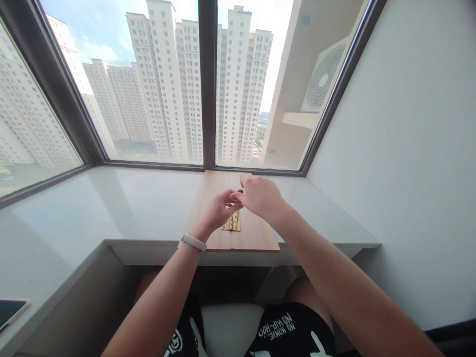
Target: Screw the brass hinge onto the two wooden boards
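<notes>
Nearest you, black shorts with white lettering [277, 325] cover your lap, where a small part rolling off the front could land. Next, two flat, pale wooden boards [258, 238] lie side by side, their near ends appearing to jut past the glossy white ledge [148, 198], so pressing there might tip them. A yellow, dark-holed metal plate [233, 224], probably a hinge, lies across their seam, its far part hidden by your fingers; if either board slides, it could go askew. Just beyond, the fingers of your left hand [223, 210] and right hand [262, 196] come together around a small, dark, round-topped piece [240, 191]. They overlap, so I cannot tell which hand clamps it; a loose pinch could let it slip. Farthest, the dark brown window frame [208, 99] could get knocked if the boards were shoved forward
</notes>
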A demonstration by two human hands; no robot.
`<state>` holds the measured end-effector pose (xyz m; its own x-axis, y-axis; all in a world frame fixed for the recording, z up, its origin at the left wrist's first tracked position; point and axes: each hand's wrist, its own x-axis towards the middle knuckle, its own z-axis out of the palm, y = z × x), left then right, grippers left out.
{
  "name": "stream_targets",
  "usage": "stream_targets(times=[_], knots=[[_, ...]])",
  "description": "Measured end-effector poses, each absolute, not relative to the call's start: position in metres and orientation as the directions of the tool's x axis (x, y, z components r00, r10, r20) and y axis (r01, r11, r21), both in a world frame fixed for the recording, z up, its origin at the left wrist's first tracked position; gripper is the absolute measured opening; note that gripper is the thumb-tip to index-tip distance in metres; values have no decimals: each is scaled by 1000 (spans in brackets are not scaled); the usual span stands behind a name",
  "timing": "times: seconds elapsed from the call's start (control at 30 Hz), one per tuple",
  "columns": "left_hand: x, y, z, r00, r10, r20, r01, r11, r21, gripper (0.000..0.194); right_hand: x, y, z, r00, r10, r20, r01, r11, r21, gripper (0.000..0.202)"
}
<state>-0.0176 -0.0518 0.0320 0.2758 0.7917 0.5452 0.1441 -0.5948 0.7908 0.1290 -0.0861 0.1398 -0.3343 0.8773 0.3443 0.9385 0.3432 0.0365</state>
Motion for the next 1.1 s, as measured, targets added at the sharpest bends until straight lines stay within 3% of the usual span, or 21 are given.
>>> stream_targets(times=[0.17, 0.3, 0.67, 0.87, 0.97, 1.1], knots=[[-14, -53, 33, 162, 803, 574, 264, -596, 759, 21, 117, -92, 138, -288, 897, 334, 957, 278, 79, 42], [-13, -53, 35, 178, 805, 566, 308, -592, 745, 16, 115, -91, 134, -286, 889, 357, 958, 273, 87, 32], [-24, -51, 37, 376, 793, 479, 98, -548, 831, 24, 128, -83, 136, -445, 847, 290, 891, 453, 46, 11], [-21, -46, 31, 362, 799, 480, 97, -544, 834, 20, 134, -83, 136, -507, 823, 257, 848, 530, -26, 21], [-21, -47, 31, 345, 794, 501, 134, -570, 811, 16, 134, -83, 137, -446, 845, 296, 872, 485, -71, 23], [-18, -49, 32, 282, 800, 530, 181, -587, 789, 12, 128, -85, 138, -249, 898, 362, 959, 282, -40, 33]])
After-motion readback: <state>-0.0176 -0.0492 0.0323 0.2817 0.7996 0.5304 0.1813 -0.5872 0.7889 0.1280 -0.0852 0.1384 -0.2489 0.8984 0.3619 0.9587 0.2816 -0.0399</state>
